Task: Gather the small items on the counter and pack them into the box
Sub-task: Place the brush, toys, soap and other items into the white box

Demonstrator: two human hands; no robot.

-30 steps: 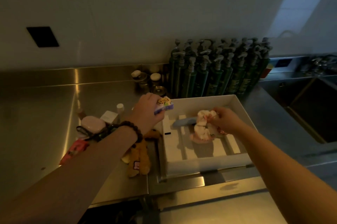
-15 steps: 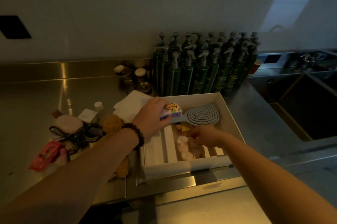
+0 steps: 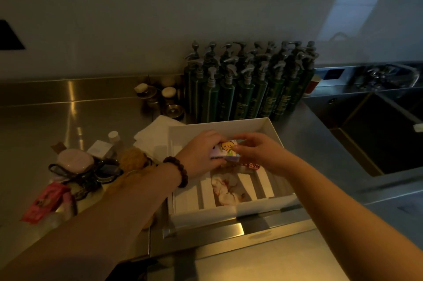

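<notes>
While over the box [image 3: 272, 130] | both hands' grip: left hand [image 3: 201, 155], right hand [image 3: 258, 153] pinch packet [image 3: 225, 151]

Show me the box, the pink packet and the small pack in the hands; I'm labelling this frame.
box [image 3: 229, 213]: head view, near front wall.
pink packet [image 3: 43, 200]: head view, middle of wrapper.
small pack [image 3: 225, 150]: head view, printed top face.

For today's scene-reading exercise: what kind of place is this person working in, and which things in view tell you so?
Probably a commercial kitchen or back-of-house wash area: a stainless steel counter, a deep steel sink with a tap, and a block of identical green pump bottles stocked against the wall.
</notes>
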